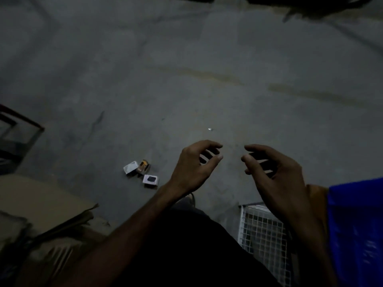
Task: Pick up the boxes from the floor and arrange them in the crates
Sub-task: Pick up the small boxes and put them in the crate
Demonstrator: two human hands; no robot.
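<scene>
Three small boxes lie together on the grey floor to the left of my hands: a white box (130,167), an orange and dark box (143,165) beside it, and a pale box with a dark picture (150,180) nearest me. My left hand (193,167) hovers in the air right of them, fingers loosely curled, holding nothing. My right hand (271,168) is raised level with it, also loosely curled and empty. A white mesh crate (263,230) stands at the lower right, partly hidden by my right forearm.
A blue plastic crate or bin (358,228) sits at the right edge beside the mesh crate. Flattened cardboard (39,204) lies at the lower left, with a dark metal frame (18,131) beyond it. Bare concrete floor stretches ahead. The picture is dim and blurred.
</scene>
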